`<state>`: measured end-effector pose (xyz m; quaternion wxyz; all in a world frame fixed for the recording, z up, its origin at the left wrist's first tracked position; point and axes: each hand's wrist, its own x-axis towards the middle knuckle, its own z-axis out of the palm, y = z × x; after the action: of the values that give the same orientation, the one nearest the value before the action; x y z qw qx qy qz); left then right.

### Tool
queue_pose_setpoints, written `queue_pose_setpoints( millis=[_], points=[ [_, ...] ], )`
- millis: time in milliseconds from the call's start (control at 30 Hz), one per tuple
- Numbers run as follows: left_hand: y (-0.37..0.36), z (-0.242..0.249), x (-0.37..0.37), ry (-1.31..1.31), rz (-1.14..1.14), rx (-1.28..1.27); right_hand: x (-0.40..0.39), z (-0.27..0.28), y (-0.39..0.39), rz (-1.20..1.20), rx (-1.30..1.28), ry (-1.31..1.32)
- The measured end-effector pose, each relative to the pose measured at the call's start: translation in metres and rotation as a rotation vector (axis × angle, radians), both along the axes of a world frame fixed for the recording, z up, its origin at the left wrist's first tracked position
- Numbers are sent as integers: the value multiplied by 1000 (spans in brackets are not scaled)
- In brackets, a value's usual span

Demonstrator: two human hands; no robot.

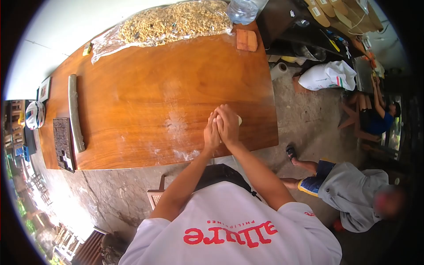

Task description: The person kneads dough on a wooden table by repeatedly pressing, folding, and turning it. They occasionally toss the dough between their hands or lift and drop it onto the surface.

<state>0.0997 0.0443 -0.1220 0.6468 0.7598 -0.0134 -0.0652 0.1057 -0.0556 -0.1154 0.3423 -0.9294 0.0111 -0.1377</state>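
We wear a white short-sleeved cloth T-shirt (234,207) with bold red "allure PHILIPPINES" lettering (229,235), small red sleeve print (309,214) and black waist-level fabric (219,174).

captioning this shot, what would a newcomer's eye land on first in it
Probably the long clear bag of yellow-brown pieces along the far edge of the glossy wooden table. Next, the left hand and right hand, close together over the table's near right part, a pale bit showing beside them. Then the red lettering across the white shirt, bottom centre.
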Motion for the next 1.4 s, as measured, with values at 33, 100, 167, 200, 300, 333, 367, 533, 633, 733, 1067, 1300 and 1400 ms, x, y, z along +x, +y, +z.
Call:
queue_pose_setpoints(
  millis=[33,100,167,200,300,333,367,533,633,733,1067,1300,1400],
  points=[
    [-4,5,-10,12,146,104,-8,-17,2,2,-126,-117],
    [3,-26,-27,23,90,242,-24,-20,-2,13,-174,10],
    [10,-35,-29,-230,-74,576,-31,-19,-11,112,-252,31],
    [7,-41,-26,-230,-105,601,-27,-21,-16,126,-251,87],
    [0,-41,10,-274,-163,723,2,-26,-26,71,-281,72],
    [0,-39,23,-261,-166,724,13,-27,-29,75,-279,85],
    [0,-38,34,-276,-180,714,25,-28,-31,91,-292,93],
    [2,-45,90,-309,-109,737,94,-33,-37,185,-278,67],
    [-1,-36,127,-276,41,719,146,-31,-36,215,-248,30],
    [-7,-34,153,-258,179,667,188,-36,-31,158,-90,-42],
    [-19,4,42,158,259,591,155,-90,-115,-118,749,169],
    [57,-40,29,-290,98,526,1,5,0,39,-97,-60],
    [34,-5,52,-109,333,-34,-35,41,1,177,-155,-83]
  ],
)
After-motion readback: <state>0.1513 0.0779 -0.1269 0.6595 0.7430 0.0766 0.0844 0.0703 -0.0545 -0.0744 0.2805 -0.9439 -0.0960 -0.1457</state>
